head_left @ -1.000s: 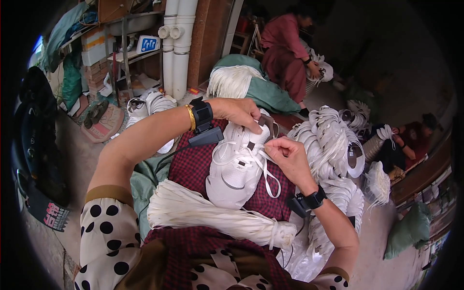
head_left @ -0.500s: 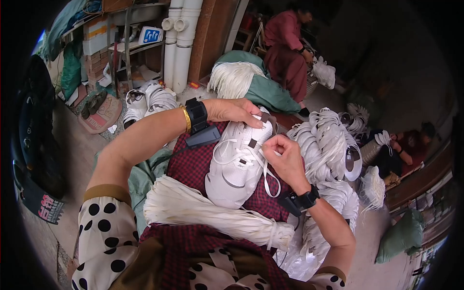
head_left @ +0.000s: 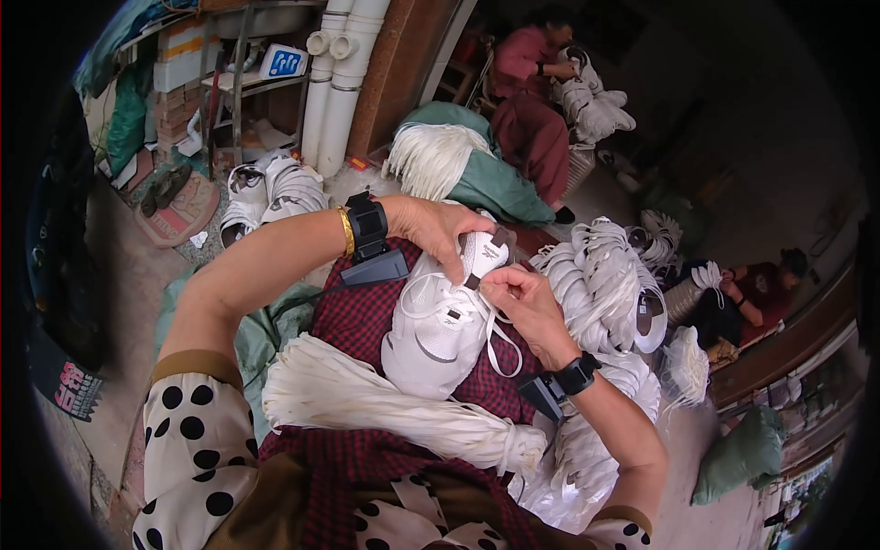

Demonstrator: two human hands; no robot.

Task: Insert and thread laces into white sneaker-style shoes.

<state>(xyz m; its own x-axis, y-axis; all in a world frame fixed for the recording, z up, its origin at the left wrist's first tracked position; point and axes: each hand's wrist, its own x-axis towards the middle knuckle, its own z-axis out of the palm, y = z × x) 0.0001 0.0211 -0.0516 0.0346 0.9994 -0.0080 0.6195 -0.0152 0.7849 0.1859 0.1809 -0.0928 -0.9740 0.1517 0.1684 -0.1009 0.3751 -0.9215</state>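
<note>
Since the earlier frame, the left hand [head_left: 438, 229] has spread: its thumb has slid from the tongue's top down to the lacing. The right hand [head_left: 532, 312] has edged in toward the shoe's midline.

Clock centred on the white shoe [head_left: 426, 344], 12 away from wearer. Shoe lies on the checked cloth [head_left: 356, 316] before the wearer, toe toward 7, collar toward 1. Lace [head_left: 506, 376] threaded at mid-front; one loop hangs toward 4.

Left hand at 12, arched over from the 10 o'clock side, wrist bent; fingers on the collar, thumb pointing down to the upper eyelets, so clamped on the shoe. Right hand at 3, wrist low, fingers curled; thumb and forefinger tips together, pinched on the lace by the upper eyelets.

Pale lace bundle [head_left: 376, 394] at 7, just beside the toe, tied end toward 5. Piled white shoes [head_left: 591, 284] near, at 3. More white shoes [head_left: 298, 188] at 10. Green sack [head_left: 509, 194] at 1, pale strands spilling from it. Beyond, a co-worker in a dull red top [head_left: 522, 69] handles white shoes.
</note>
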